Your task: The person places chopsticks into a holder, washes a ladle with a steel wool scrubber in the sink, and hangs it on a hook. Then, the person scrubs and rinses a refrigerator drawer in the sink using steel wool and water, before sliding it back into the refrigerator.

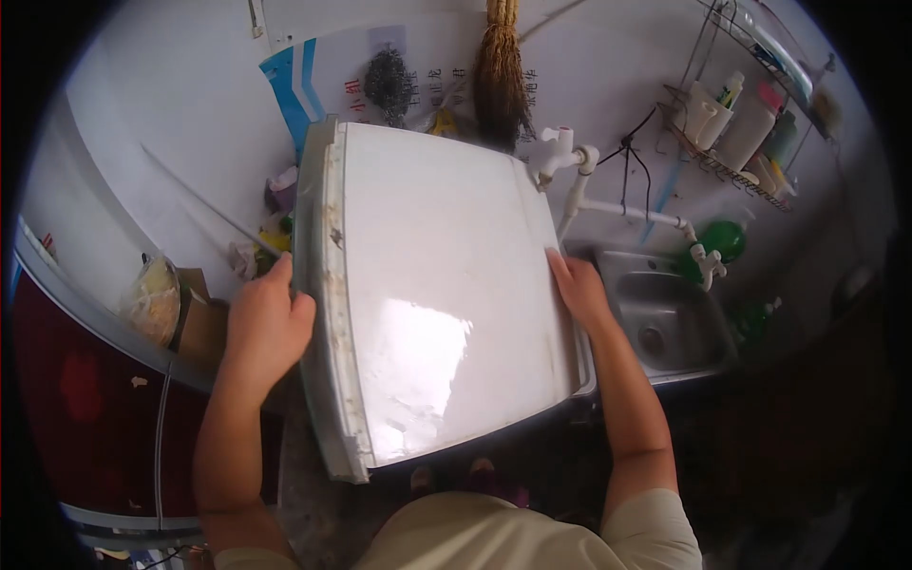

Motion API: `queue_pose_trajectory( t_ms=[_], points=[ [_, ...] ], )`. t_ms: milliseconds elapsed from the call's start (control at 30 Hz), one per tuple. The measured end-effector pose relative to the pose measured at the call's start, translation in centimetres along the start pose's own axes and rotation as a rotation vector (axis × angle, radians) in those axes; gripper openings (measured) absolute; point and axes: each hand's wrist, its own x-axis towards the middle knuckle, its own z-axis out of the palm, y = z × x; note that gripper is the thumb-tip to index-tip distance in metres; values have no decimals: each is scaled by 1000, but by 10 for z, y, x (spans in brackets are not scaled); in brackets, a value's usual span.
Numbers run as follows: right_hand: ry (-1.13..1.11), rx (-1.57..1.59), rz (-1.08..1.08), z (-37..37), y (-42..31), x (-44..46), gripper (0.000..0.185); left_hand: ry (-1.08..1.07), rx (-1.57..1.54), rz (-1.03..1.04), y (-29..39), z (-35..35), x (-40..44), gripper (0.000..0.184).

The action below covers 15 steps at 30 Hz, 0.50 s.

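A large white panel (446, 256), boxy and glossy, fills the middle of the head view in front of my body. Its left side has a greyish, stained edge strip (334, 256), and light reflects off its lower face. My left hand (269, 323) is closed at that left edge, thumb uppermost, with the fingertips hidden behind it. On the opposite side, my right hand (579, 290) grips the right edge, its fingers partly out of sight. The panel is slightly tilted, and what supports it underneath cannot be seen.
Right of the panel is a steel sink (665, 313), with white pipes and a tap (708, 264). A wire rack (727, 166) holds bottles above. A straw broom (502, 76) hangs behind. At left stand a dark red cabinet (95, 380) and a cardboard box (199, 323).
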Motion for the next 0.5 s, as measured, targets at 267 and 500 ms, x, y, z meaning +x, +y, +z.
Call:
queue_pose_trajectory(
  t_ms=[267, 500],
  points=[
    [-81, 238, -13, 4, -34, -37, 47, 99, 15, 34, -10, -38, -14, 38],
    [-94, 588, 160, -2, -42, -82, 36, 208, 109, 198, -5, -46, -30, 37]
  ],
)
